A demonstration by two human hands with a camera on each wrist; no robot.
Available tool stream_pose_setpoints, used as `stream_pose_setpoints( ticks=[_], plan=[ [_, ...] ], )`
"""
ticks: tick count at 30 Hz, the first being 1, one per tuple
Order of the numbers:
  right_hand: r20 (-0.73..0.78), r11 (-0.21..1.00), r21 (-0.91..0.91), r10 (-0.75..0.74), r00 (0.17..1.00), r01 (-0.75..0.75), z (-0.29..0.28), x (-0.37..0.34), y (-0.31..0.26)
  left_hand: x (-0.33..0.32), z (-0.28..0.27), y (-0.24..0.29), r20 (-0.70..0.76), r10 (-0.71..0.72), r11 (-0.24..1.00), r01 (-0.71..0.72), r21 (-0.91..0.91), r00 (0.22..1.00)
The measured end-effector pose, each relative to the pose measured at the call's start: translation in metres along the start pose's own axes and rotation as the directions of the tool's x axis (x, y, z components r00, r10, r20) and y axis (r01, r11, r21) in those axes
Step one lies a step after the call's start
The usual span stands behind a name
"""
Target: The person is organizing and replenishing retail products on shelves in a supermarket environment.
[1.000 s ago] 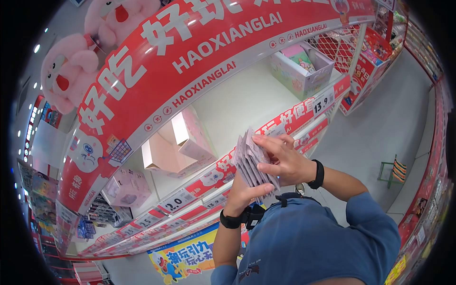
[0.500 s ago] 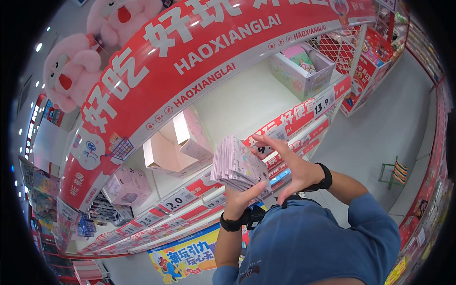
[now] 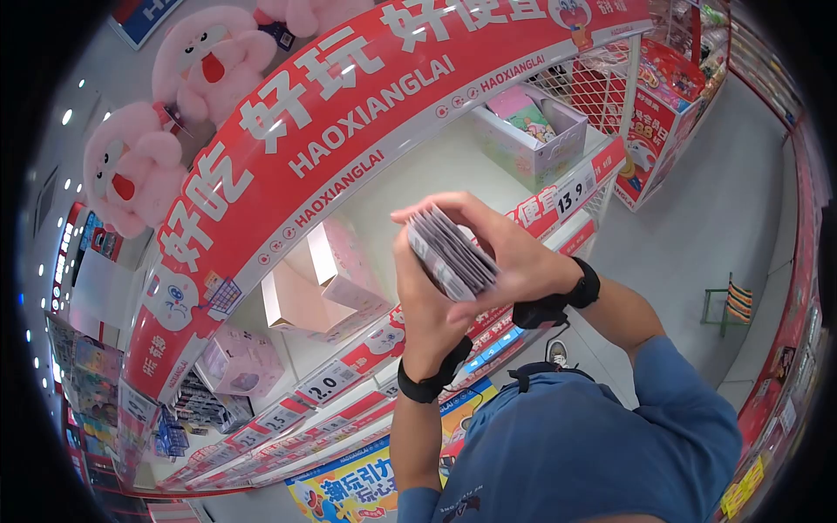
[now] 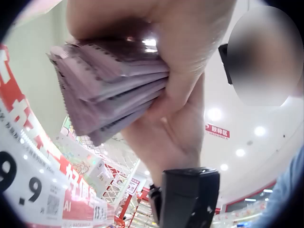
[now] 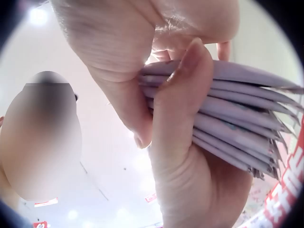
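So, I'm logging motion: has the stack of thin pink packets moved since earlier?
Yes: the packet stack has moved up the head view, nearer the white 13.9 price tag.

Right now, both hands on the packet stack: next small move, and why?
Probably press the ends flush with the right hand while the left hand grips the packets. Both wrist views show them fanned, with staggered ends, and both hands are around the stack, so squaring it looks like the sensible step.
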State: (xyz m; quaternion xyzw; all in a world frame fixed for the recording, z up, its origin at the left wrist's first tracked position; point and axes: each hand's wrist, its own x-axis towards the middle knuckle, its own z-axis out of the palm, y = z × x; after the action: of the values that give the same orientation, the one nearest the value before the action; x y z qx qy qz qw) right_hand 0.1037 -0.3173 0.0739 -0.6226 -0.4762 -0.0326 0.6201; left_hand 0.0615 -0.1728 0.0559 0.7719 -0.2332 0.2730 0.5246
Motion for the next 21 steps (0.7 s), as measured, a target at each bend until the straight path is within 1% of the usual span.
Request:
stream_pose_setpoints(
  ticks=[1,3,4,6,9,10,13,14,17,20,21],
  plan=[
    [-0.002,0.999,0.022,0.026,1.0,-0.025,-0.006,0.009,0.005,0.014,-0.002,-0.001,0.009,0.027,0.992,-0.028,0.119,1.0],
    [-0.001,0.995,0.067,0.072,0.997,-0.072,-0.012,0.023,0.013,0.03,0.002,-0.005,0.005,-0.137,0.99,0.137,-0.026,0.991],
    [-0.017,0.99,0.094,0.102,0.995,-0.1,-0.012,0.027,0.018,0.033,0.003,-0.012,0.014,-0.157,0.986,0.157,-0.062,0.988],
    [-0.035,0.971,0.215,0.11,0.993,-0.1,-0.008,0.03,0.033,0.034,0.005,-0.033,0.032,-0.196,0.971,0.198,-0.133,0.98],
    [-0.042,0.93,0.344,0.156,0.987,-0.132,-0.009,0.032,0.044,0.036,0.011,-0.046,-0.001,-0.241,0.942,0.234,-0.24,0.97],
    [-0.041,0.913,0.38,0.177,0.983,-0.149,-0.009,0.035,0.046,0.038,0.011,-0.046,-0.006,-0.234,0.948,0.227,-0.222,0.972],
    [-0.073,0.938,0.33,0.133,0.988,-0.102,-0.012,0.044,0.048,0.051,0.001,-0.041,0.036,-0.237,0.959,0.24,-0.148,0.971],
    [-0.074,0.947,0.312,0.102,0.992,-0.075,-0.012,0.046,0.052,0.054,-0.001,-0.039,0.052,-0.291,0.941,0.296,-0.164,0.955],
    [-0.041,0.933,0.309,0.205,0.978,-0.183,-0.007,0.041,0.066,0.045,0.0,-0.058,0.057,-0.263,0.95,0.268,-0.161,0.963],
    [-0.041,0.92,0.3,0.277,0.96,-0.253,-0.002,0.032,0.078,0.038,0.0,-0.059,0.091,-0.373,0.917,0.382,-0.115,0.923],
    [-0.02,0.914,0.297,0.293,0.956,-0.274,-0.004,0.033,0.073,0.038,0.0,-0.056,0.11,-0.405,0.904,0.415,-0.098,0.908]
  ],
)
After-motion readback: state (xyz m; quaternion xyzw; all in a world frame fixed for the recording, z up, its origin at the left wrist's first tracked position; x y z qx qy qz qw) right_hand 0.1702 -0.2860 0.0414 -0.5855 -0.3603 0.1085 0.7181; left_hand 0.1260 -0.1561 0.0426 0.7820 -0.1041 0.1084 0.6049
